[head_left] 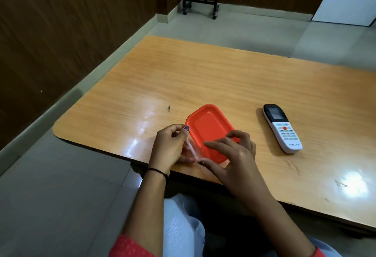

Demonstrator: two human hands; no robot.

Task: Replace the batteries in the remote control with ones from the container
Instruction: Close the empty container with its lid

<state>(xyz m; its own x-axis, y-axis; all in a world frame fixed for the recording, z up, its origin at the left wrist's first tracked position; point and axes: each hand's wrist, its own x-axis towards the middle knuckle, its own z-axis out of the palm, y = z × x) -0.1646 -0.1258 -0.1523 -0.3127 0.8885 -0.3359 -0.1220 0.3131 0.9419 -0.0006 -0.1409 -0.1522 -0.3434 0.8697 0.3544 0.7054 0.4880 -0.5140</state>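
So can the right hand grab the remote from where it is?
Probably yes. The right hand rests on the orange lid of the container, and the remote lies face up just to its right on bare table, with nothing between them.

Your left hand (169, 147) has dark polish on the thumbnail, and a thin black band (157, 171) circles its wrist. Your right hand (234, 161) also has a dark-polished thumbnail. Red sleeves (127, 246) with a fine dotted print end above both forearms; pale, light-coloured trousers (181, 226) cover your lap.
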